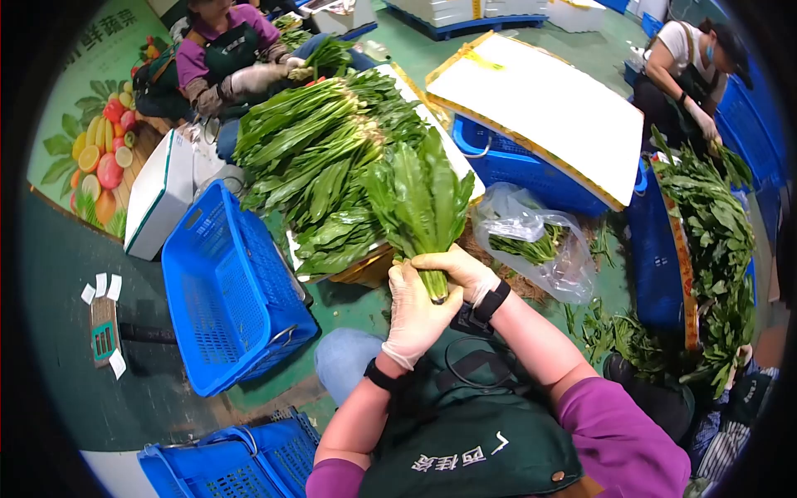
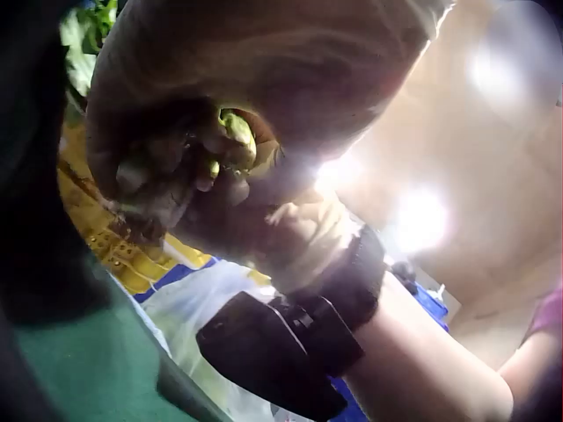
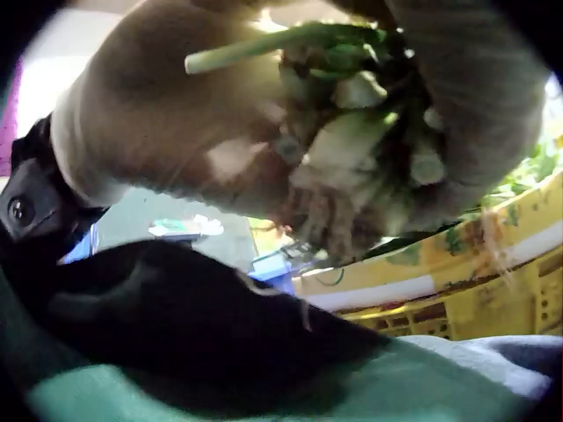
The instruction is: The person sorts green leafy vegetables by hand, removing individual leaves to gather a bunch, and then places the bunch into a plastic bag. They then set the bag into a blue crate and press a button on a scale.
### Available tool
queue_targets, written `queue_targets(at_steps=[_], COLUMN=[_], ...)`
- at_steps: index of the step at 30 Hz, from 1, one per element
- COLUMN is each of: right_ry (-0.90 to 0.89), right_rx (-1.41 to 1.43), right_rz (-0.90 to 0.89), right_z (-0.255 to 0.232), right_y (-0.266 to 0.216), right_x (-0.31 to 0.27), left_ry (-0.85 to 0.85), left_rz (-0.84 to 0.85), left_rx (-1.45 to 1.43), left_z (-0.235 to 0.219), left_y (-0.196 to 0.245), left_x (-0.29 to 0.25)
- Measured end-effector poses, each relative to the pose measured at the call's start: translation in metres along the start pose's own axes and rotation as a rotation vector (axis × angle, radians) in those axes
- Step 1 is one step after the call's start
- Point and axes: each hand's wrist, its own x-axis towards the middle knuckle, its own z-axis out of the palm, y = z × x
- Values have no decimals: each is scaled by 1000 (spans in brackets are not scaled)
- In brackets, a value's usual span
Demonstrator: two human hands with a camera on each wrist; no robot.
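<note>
A bunch of long green leaves (image 1: 421, 203) stands fanned out, its stems gathered low between two gloved hands. The left hand (image 1: 418, 314) curls round the stem ends from the left, and the right hand (image 1: 465, 272) grips them from the right, its thumb across the stems. Cut stem ends (image 3: 352, 145) show between both gloves in the right wrist view. In the left wrist view, stem tips (image 2: 236, 141) poke out of the glove, mostly in shadow. Just beyond the hands, a large pile of leafy bunches (image 1: 320, 158) lies on a white foam box.
An empty blue basket (image 1: 237, 286) stands at left, more blue baskets (image 1: 241, 456) below it. A white foam lid (image 1: 540, 108) lies on a blue crate at right, near a plastic bag (image 1: 573, 266) with greens. A scale (image 1: 105, 332) is far left. Other people work at the back and right.
</note>
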Motion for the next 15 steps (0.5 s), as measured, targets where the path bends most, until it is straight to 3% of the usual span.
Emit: queue_targets(at_steps=[2,4,5,7,10,11,13,15], right_ry=[-85,-205,-279,-252,-151,-119,64,227], right_rx=[184,298,366,417,296,188,153,-84], right_rz=[-12,18,54,-35,-242,-427,-563,-793], right_z=[-19,-43,-52,-64,-83,-89,-96,-125], right_y=[-7,-16,-21,-31,-49,-58,-80,-98], right_x=[-7,-21,-28,-53,-116,-135,-182,-204], left_ry=[-9,-121,-91,-62,26,-46,-103,-189], left_rz=[60,-62,8,-22,61,135,352,386], left_rx=[44,-424,-460,-485,-272,-106,122,230], left_z=[-7,-19,-19,-24,-16,-14,0,20], left_y=[28,58,61,68,65,68,85,110], left_x=[-2,-1,-1,0,14,18,32,48])
